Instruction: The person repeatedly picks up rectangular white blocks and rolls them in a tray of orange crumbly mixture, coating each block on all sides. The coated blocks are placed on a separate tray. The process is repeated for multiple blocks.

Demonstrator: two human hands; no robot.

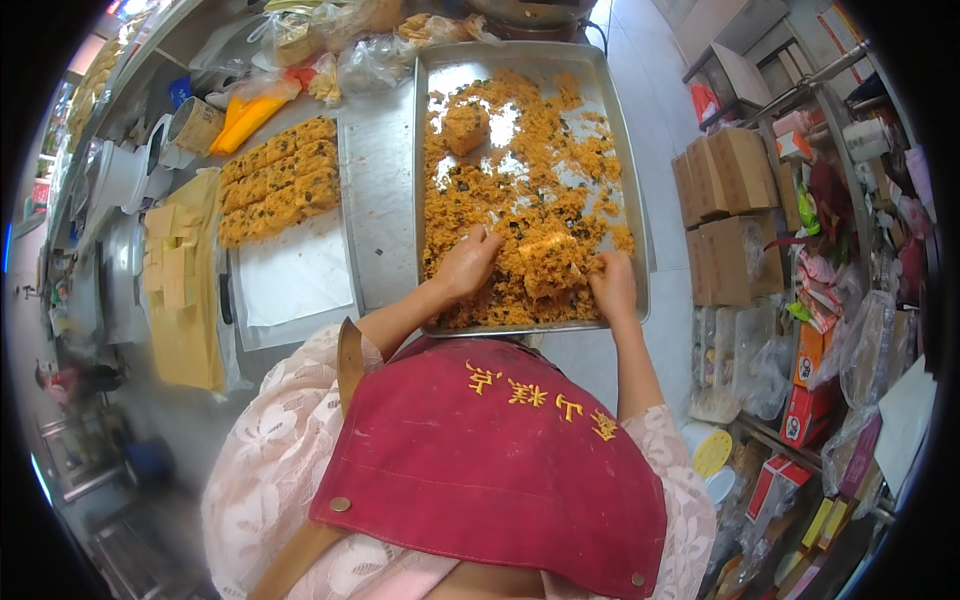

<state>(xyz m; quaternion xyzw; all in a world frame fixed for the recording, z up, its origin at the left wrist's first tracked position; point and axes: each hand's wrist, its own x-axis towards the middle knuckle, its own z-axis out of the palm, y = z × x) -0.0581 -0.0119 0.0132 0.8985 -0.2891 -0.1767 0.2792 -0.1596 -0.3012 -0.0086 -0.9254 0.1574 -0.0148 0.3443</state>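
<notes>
A metal baking tray [637,225] in front of me holds loose orange shredded floss with dark flakes [517,172]. A block-shaped cake piece [547,259], partly coated in floss with some pale surface showing, lies in the near part of the tray. My left hand [472,262] is in the floss to its left, fingers curled; whether it grips any floss is unclear. My right hand [613,285] is at the block's right edge, fingertips partly hidden by floss. A second coated block [465,129] sits at the tray's upper left.
Coated pieces stand in rows [281,180] on a paper-lined tray [296,281] at left. Beyond are plain cake pieces [171,255] on yellowish paper, and an orange-filled bag [253,112]. Cardboard boxes [731,176] and a packed shelf stand at right.
</notes>
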